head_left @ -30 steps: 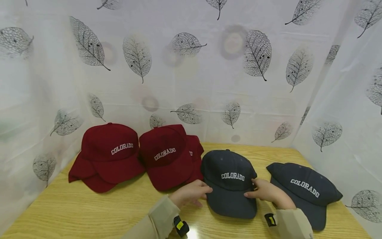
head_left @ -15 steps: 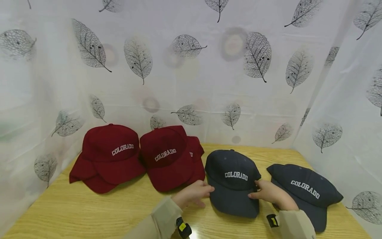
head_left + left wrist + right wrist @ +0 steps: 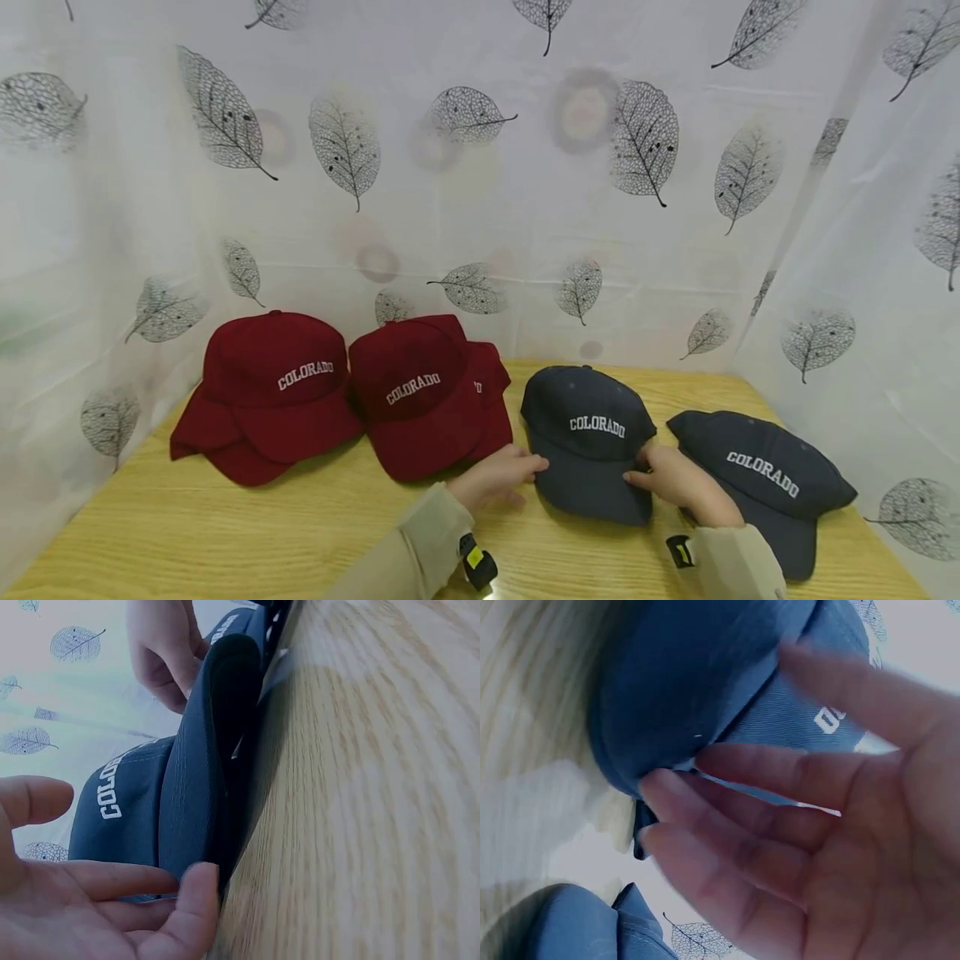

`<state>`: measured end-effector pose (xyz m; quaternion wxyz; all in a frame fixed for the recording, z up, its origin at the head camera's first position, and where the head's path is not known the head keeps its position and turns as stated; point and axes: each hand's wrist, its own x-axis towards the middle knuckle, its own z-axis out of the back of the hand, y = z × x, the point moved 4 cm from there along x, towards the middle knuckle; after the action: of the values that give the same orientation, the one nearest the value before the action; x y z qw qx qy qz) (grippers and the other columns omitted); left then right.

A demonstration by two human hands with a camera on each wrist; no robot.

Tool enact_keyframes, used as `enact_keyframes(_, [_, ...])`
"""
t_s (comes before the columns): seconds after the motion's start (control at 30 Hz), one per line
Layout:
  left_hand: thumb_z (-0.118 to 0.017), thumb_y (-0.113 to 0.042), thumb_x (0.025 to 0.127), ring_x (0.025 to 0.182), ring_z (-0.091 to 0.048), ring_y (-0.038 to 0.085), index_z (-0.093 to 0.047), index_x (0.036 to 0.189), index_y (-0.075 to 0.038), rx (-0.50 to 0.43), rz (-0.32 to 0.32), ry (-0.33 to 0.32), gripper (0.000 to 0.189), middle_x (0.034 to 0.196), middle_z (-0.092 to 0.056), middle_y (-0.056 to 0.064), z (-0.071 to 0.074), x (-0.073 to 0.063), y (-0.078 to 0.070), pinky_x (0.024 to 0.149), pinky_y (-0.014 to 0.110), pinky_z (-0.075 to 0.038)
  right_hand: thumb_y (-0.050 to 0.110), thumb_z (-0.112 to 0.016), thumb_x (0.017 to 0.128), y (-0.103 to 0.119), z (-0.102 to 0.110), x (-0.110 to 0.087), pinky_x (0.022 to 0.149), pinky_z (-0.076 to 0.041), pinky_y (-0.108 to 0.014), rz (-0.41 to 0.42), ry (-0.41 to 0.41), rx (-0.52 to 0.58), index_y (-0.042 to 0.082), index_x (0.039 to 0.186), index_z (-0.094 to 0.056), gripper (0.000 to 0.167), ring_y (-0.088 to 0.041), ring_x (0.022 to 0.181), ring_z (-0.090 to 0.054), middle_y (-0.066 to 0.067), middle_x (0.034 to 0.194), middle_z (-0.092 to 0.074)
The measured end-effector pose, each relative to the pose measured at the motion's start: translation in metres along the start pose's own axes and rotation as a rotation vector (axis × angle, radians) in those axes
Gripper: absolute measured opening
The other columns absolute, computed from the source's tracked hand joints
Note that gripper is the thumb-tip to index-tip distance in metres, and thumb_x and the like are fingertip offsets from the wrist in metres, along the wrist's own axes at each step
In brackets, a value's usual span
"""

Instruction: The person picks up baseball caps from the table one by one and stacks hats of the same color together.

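Note:
Between my two hands lies a dark navy baseball cap (image 3: 596,421) with white COLORADO lettering, its brim toward me. My left hand (image 3: 498,477) has its fingertips at the left edge of the brim; in the left wrist view the thumb stands off from the cap. On the other side, my right hand (image 3: 678,483) touches the brim's right side, the thumb lying near where brim meets crown. Its extended fingers (image 3: 742,825) reach the brim's edge in the right wrist view. A second navy cap (image 3: 765,462) sits just right of the right hand, partly behind it.
Red COLORADO caps (image 3: 273,367) lie overlapping at the left. More red caps (image 3: 420,400) overlap beside them, close to the navy cap. A pale leaf-printed curtain (image 3: 465,208) encloses the wooden table (image 3: 300,533) at the back and sides.
The navy cap between my hands has shifted right and then back, away from me, opening a gap from the red caps. Both hands have moved along with it.

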<state>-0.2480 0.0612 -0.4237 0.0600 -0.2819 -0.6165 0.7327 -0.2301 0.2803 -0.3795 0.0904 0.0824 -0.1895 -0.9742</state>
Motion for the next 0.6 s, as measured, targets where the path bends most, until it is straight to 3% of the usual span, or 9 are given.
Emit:
enact_keyframes(0.1, [-0.055,-0.021,0.085,0.101,-0.047,0.03,-0.043,0.118,0.012,0.014,-0.008,-0.028,0.048,0.113,-0.046,0.017,-0.001,0.001,-0.0001,0.067,0.037,-0.049,0.031,-0.066,0.078,0.0006,-0.0019,0.0008,0.064,-0.045,-0.038,-0.006,0.056,0.016,-0.009,0.094,-0.058,0.044,-0.023,0.072,-0.057,-0.011,0.082,-0.06])
enact_keyframes(0.2, [-0.055,-0.021,0.085,0.099,-0.047,0.03,-0.044,0.118,0.012,0.014,-0.021,-0.028,0.048,0.112,-0.047,0.018,-0.0034,0.0021,-0.0017,0.068,0.039,-0.048,0.038,-0.065,0.077,0.0005,-0.0026,0.0014,0.074,-0.044,-0.044,-0.009,0.076,0.023,-0.015,0.106,-0.053,0.062,-0.032,0.087,-0.057,-0.02,0.096,-0.059])
enact_keyframes(0.6, [-0.054,-0.021,0.085,0.111,-0.042,0.034,-0.047,0.117,0.012,0.099,-0.041,-0.035,0.046,0.119,-0.046,0.02,-0.0038,0.0092,-0.0054,0.075,0.049,-0.045,0.041,-0.062,0.079,0.0042,-0.0086,0.0096,0.08,-0.041,-0.049,-0.048,0.071,0.003,-0.019,0.114,-0.045,0.072,-0.041,0.097,-0.051,-0.028,0.106,-0.054])
